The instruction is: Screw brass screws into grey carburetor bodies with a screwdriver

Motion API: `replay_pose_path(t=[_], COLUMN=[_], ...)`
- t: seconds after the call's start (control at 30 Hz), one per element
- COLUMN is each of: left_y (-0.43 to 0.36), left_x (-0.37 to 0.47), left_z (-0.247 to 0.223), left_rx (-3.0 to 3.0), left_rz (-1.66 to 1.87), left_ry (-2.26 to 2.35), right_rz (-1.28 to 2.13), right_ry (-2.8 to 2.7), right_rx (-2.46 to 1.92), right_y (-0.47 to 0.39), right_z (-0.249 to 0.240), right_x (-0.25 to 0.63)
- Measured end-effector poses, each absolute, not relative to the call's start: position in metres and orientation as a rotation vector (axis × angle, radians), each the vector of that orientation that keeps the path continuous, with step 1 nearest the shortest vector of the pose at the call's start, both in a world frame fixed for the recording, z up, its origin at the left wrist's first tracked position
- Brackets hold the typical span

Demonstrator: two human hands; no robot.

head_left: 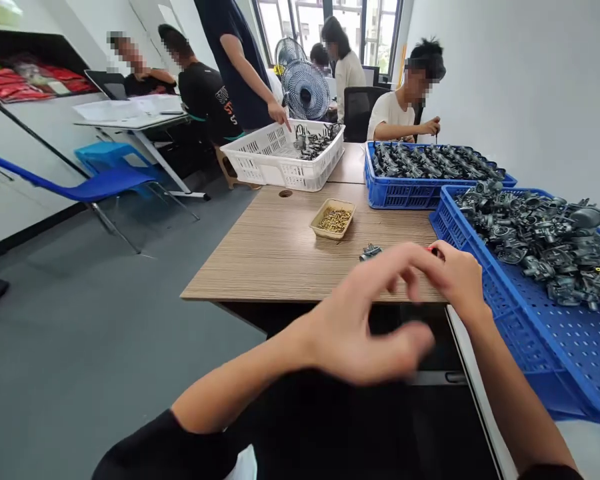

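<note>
My left hand (365, 327) is raised in front of the table's near edge, slightly blurred. Its thumb and fingers are spread in a wide curve with nothing between them. Behind its fingertips, my right hand (457, 277) rests at the tabletop, fingers bent around a small red and dark thing (435, 252) that is mostly hidden. A grey metal carburetor (370, 252) lies on the table just beyond my left hand, partly covered by it. Further back sits a small tray (319, 230) holding small brass-coloured parts (336, 220).
Blue crates (510, 300) (405, 197) of carburetors (545, 227) stand on the right. A white basket (280, 175) with more carburetors is at the table's far left, a standing person's hand (279, 113) over it. Another person (397, 110) sits behind the far crate. A blue chair (110, 183) stands left.
</note>
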State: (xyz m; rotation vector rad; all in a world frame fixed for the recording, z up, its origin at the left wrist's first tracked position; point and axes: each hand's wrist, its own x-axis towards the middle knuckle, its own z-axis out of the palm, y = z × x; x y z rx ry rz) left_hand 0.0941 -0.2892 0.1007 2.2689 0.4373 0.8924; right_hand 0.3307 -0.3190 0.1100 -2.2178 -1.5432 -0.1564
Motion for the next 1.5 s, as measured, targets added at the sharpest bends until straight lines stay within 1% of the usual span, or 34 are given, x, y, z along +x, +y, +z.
replay_pose_path(t=[0.03,0.1,0.2,0.3,0.4,0.5,0.63,0.93,1.13,1.2,1.3,1.37,1.5], left_y=[-0.267,-0.226,-0.178,-0.157,-0.153,-0.156,-0.157,-0.157,-0.157,-0.157,-0.158,-0.158,-0.159], left_x=[0.097,0.109,0.132,0.151,0.162,0.164,0.16,0.159,0.16,0.16,0.159,0.159,0.159], left_z=[0.099,0.078,0.024,-0.021,-0.041,-0.044,-0.044,-0.044,-0.044,-0.044,-0.043,-0.043,-0.043], left_rx=[2.285,2.318,2.315,2.263,2.221,2.23,2.299,2.311,2.308,2.308,2.313,2.312,2.31], left_rz=[0.937,1.049,1.03,0.987,0.982,1.013,1.01,0.997,1.005,1.008,1.01,1.006,1.02], left_ry=[0.506,0.722,1.0,0.952,0.897,0.915,0.902,0.912,0.91,0.913,0.916,0.919,0.917], right_rz=[-0.146,-0.138,-0.143,-0.135,-0.118,-0.115,-0.066,0.012,-0.171,-0.128,0.025,0.07,-0.053], right_ry=[-1.527,-1.494,-1.501,-1.529,-1.556,-1.621,-1.782,-1.903,-1.796,-1.788,-1.821,-1.852,-1.827], right_rx=[-2.23,-2.231,-2.188,-2.184,-2.201,-2.171,-2.024,-1.883,-2.124,-2.125,-2.014,-1.964,-2.12], right_y=[-0.319,-0.318,-0.317,-0.315,-0.315,-0.315,-0.314,-0.315,-0.314,-0.314,-0.315,-0.316,-0.314], right_z=[0.11,0.109,0.105,0.103,0.103,0.102,0.096,0.089,0.09,0.092,0.095,0.095,0.091], right_x=[0.33,0.33,0.33,0.33,0.33,0.329,0.325,0.315,0.315,0.316,0.318,0.319,0.321])
